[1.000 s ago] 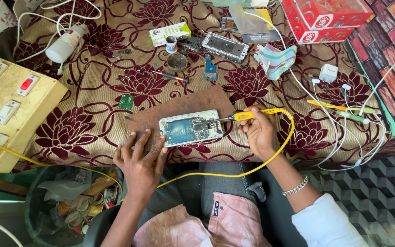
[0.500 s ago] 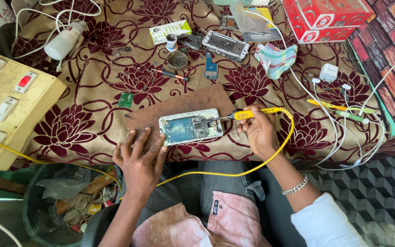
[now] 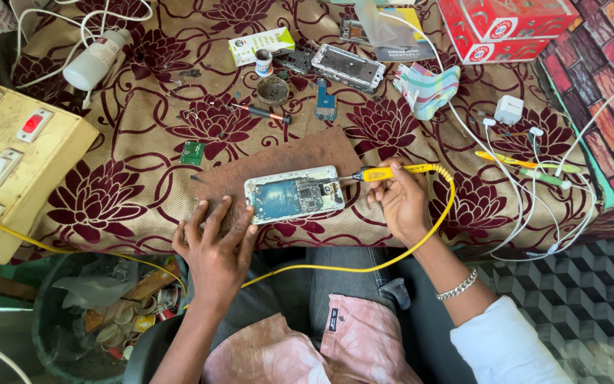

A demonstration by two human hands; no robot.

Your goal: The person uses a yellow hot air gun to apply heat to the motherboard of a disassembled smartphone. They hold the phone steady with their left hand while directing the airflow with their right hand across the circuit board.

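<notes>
Now your right hand (image 3: 401,203) is curled tight around a yellow soldering iron (image 3: 392,171). Your fingers and thumb wrap its handle, and its thin metal tip points left and touches the inside of the open phone (image 3: 293,195). A yellow cord (image 3: 431,231) runs from the back of the iron, loops around your right wrist and goes down over your lap.

Your left hand (image 3: 214,238) is open and holds nothing. Its fingers are spread out and lie flat on the brown mat (image 3: 278,156), just beside the left end of the phone. One fingertip is very close to the phone's lower left corner, but you cannot tell if it touches.

The phone lies on its back on the brown mat, near the front edge of the table, right between your two hands. Its cover is off, so you can see a blue part and small boards inside.

The table has a flowered cloth (image 3: 108,199) on it. Toward the back edge lie a small screwdriver (image 3: 264,112), a little round tin (image 3: 273,90), a small pot (image 3: 264,62) and another phone frame (image 3: 348,67). A white bottle (image 3: 96,60) lies near the back left corner. A red box (image 3: 506,25) sits at the back right corner. White cables (image 3: 534,178) lie along the right edge. A yellow switch board (image 3: 8,156) sits at the left edge.
</notes>
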